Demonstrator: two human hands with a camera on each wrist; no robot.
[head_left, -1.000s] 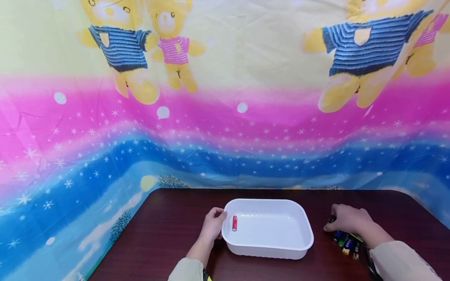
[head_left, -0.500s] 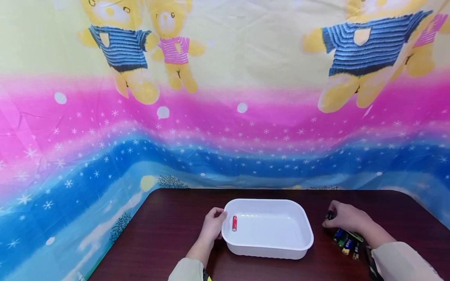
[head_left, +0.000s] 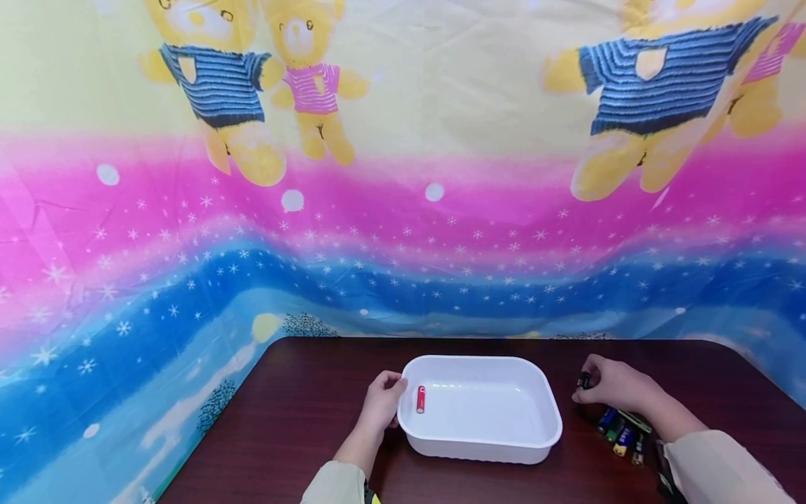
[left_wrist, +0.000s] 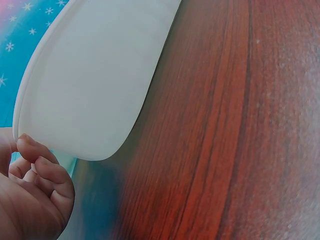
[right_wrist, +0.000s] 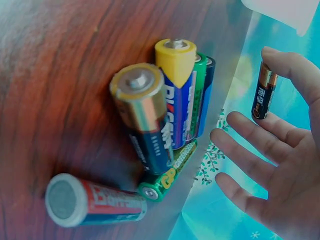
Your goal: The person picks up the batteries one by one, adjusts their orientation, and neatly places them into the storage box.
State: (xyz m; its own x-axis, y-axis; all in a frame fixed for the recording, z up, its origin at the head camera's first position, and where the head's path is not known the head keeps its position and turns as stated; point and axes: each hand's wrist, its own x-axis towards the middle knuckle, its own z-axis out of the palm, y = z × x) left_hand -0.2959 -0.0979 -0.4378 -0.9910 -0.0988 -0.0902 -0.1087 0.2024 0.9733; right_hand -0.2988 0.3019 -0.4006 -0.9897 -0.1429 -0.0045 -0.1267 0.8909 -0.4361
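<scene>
R hand (head_left: 620, 388) pinches small blk/copper batt. (right_wrist: 264, 92) end to end btwn thumb & index: copper end at thumb, blk end at index tip, so long axis runs thumb to index, slightly tilted in R wrist view. Other three R fingers spread & fairly straight, not round it. Batt. = slim smooth cylinder, pale lettering on blk wrap.

L hand (head_left: 376, 404) grips wht tray (head_left: 478, 450) by its left end, thumb at rim, other fingers curled outside the wall. Tray: smooth, slightly glossy, prob. plastic; rounded-corner rectangle, rolled rim, long axis running from L fingers twd R fingers, its far end apart from the latter. Inside, just across rim from L thumb, lies red batt. (head_left: 420, 400), long axis roughly front-to-back, silvery end twd wearer.

Wearer's side of R fingers, cluster on tabletop (head_left: 315, 392) (dk red-brown, wood-grain, faint sheen): yellow/blue batt. (right_wrist: 175, 95), green batt. (right_wrist: 198, 92) & dk-blue batt. (right_wrist: 207, 100) roughly parallel, metal ends twd wearer; fat dk/copper batt. (right_wrist: 142, 122) beside, metal nub same way; green/gold batt. (right_wrist: 170, 172) slants across; red/grey batt. (right_wrist: 95, 200) angled too, flat grey end outward.
</scene>
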